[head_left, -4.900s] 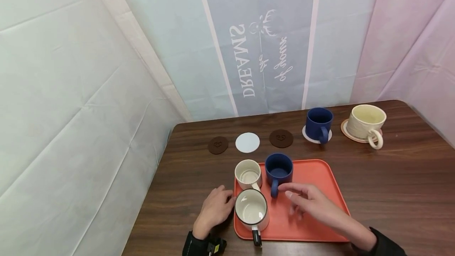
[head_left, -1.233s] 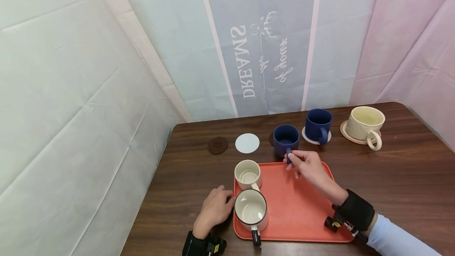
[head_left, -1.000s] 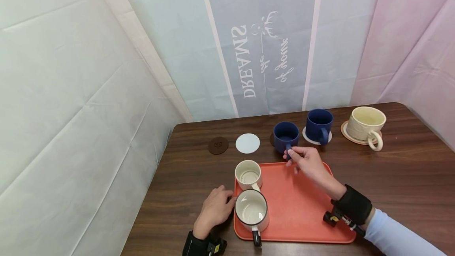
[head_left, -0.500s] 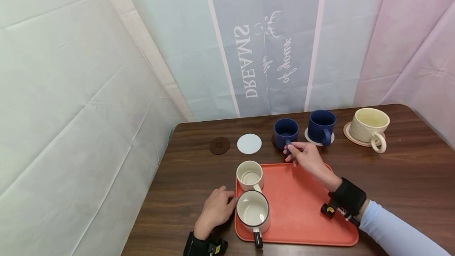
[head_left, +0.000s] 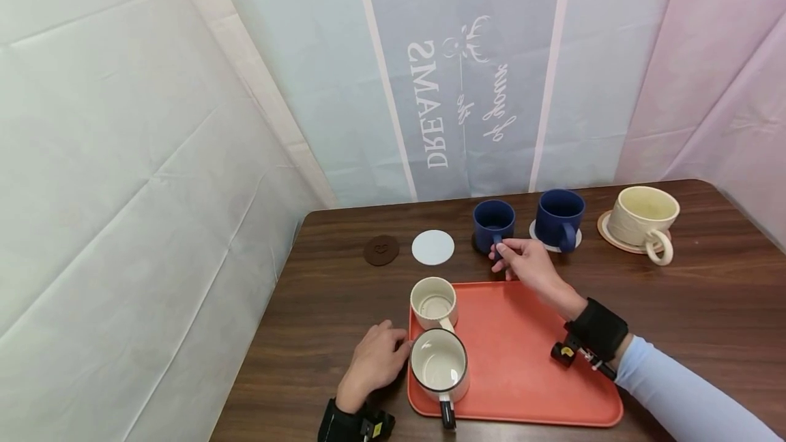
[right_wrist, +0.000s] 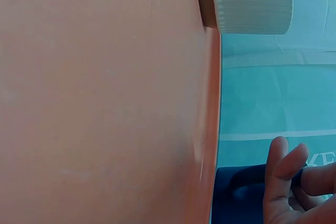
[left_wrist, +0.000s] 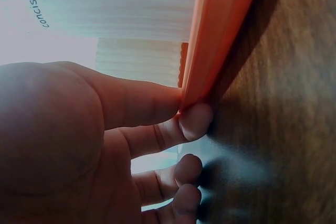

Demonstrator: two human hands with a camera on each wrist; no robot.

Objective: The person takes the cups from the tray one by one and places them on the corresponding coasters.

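Observation:
My right hand [head_left: 533, 264] pinches the handle of a dark blue mug [head_left: 493, 220] beyond the tray's far edge. The mug is upright over a dark brown coaster [head_left: 478, 244], mostly hidden beneath it; contact is hard to tell. My left hand [head_left: 376, 359] is at the left side of the orange-red tray [head_left: 522, 353]. In the left wrist view, its thumb and index finger pinch the tray's rim [left_wrist: 212, 40]. On the tray's left part stand a cream ribbed mug [head_left: 433, 300] and a white mug with a black rim [head_left: 439, 363], its handle black-tipped and towards me.
Along the table's back are a brown coaster [head_left: 381, 250] and a white coaster [head_left: 432, 247]. Right of the held mug, another blue mug [head_left: 559, 217] stands on a white coaster, then a large cream mug [head_left: 643, 218] on a coaster. A cloth wall rises behind.
The right hand took the blue mug off the tray by its handle. Over the last second it shifted the mug slightly farther back over the brown coaster. The left hand stayed put.

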